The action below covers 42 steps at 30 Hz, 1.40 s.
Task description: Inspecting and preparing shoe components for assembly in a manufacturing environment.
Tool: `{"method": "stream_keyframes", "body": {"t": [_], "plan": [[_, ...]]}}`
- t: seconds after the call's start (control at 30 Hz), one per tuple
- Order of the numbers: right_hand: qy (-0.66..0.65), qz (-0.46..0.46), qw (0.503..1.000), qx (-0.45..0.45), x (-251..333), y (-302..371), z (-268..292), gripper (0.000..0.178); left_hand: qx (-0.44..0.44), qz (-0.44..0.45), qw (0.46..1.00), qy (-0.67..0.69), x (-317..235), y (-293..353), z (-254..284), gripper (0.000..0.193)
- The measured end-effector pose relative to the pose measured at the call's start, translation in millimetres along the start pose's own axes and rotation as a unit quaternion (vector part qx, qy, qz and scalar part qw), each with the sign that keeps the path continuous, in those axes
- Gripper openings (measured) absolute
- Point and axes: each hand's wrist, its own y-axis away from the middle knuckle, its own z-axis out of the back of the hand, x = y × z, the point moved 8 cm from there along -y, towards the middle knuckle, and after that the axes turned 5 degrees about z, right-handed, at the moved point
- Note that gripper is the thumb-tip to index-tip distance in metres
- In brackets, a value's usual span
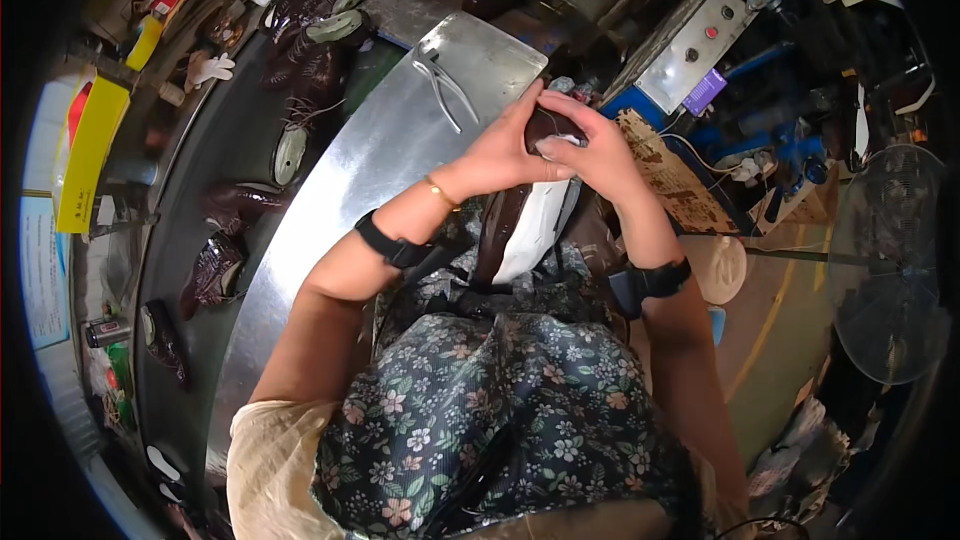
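A dark brown shoe (494, 232) lies bottom up against my lap, its long white sole side (535, 230) facing me. Around its far end my left hand (508, 148) is closed from the left, the thumb lying across the white part. My right hand (590, 145) grips the same end from the right, fingertips meeting those of the left above it. Parts of that end are hidden under my fingers. Just beyond my left hand, metal pincers (442, 90) rest on the shiny metal table (335, 180), touched by neither hand.
Left of the table, a dark conveyor belt (235, 110) carries several brown shoes (215, 270). A machine panel with buttons (690, 45) stands at the far right, a purple box (705, 92) by it. Lower right are a round fan guard (893, 260) and a pale stool-like top (720, 268).
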Motion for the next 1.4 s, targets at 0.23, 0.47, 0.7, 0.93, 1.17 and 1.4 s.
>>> {"method": "stream_keyframes", "body": {"t": [0.23,0.47,0.7,0.93,1.17,1.4], "plan": [[0.044,-0.050,0.997,0.036,-10.5,-2.3,3.2,0.049,0.162,0.086,0.956,0.231,22.1,-12.7,-14.8,0.096],[0.058,-0.055,0.997,0.005,-24.8,-4.4,-6.9,0.042,-0.066,0.010,0.998,-0.012,31.7,-16.1,-12.2,0.071],[0.055,0.029,0.994,-0.085,-16.0,3.6,-8.5,0.035,-0.076,-0.034,0.995,-0.049,19.8,-9.0,-3.5,0.063],[-0.170,-0.121,0.958,-0.197,-52.7,85.5,-34.7,0.029,-0.018,-0.081,0.966,-0.246,8.0,-27.3,-0.4,0.070],[-0.324,-0.298,0.884,-0.158,-73.7,101.1,-13.3,0.055,0.034,0.181,0.944,0.272,48.2,-0.6,-13.7,0.054],[-0.053,-0.293,0.954,-0.021,-90.0,80.0,-66.3,0.069,-0.011,0.196,0.938,0.286,86.4,19.3,-19.5,0.051]]}}
